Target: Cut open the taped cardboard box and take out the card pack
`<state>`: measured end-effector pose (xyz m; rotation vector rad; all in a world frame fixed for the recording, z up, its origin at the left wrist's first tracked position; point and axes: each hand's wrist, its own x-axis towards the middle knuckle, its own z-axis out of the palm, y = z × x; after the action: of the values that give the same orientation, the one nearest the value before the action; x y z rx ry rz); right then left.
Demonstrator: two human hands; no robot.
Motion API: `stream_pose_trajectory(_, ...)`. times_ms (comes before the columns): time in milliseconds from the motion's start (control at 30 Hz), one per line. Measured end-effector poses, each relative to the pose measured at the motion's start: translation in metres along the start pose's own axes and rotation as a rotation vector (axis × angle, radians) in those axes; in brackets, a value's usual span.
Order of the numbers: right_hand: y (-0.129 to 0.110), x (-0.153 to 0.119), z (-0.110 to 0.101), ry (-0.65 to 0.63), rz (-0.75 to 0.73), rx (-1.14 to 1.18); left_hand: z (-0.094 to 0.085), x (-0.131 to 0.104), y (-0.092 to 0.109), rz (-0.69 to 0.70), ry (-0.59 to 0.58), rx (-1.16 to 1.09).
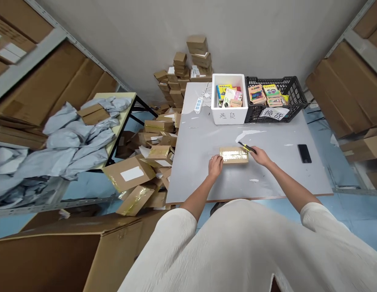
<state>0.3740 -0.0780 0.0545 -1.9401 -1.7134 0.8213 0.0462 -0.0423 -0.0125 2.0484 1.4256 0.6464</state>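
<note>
Box point(233, 155) lay on the table point(191, 178), long axis left to right, between left hand point(216, 166), bunched against its left end, pinch unclear, and right hand point(260, 156), fingers closed around a cutter point(248, 147) by its far right corner.

Before me, 1 brown cardboard box point(233, 159) lies flat, its top taped shiny; my right grip point(257, 155) has 1 yellow-and-black knife point(246, 147), tilted.
</note>
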Motion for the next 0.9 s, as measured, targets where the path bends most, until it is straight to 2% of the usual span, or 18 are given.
stream_pose_trajectory(67,-0.025,0.005,0.003,-0.115,-0.131,-0.116,-0.001,-0.002,-0.001,0.042,-0.017,-0.026)
stream_pose_trajectory(167,-0.053,0.011,0.011,-0.259,-0.195,-0.292,-0.003,-0.005,-0.004,0.084,-0.026,-0.064)
stream_pose_trajectory(267,-0.07,0.017,0.02,-0.298,-0.219,-0.399,-0.004,-0.007,-0.005,0.121,-0.023,-0.084)
stream_pose_trajectory(433,-0.082,0.024,0.027,-0.301,-0.24,-0.456,-0.005,-0.008,-0.003,0.13,-0.013,-0.121)
stream_pose_trajectory(667,-0.092,0.028,0.025,-0.302,-0.249,-0.443,-0.006,-0.007,-0.004,0.124,-0.028,-0.164)
stream_pose_trajectory(900,-0.104,0.033,0.023,-0.338,-0.277,-0.636,-0.005,-0.005,-0.005,0.113,-0.017,-0.218)
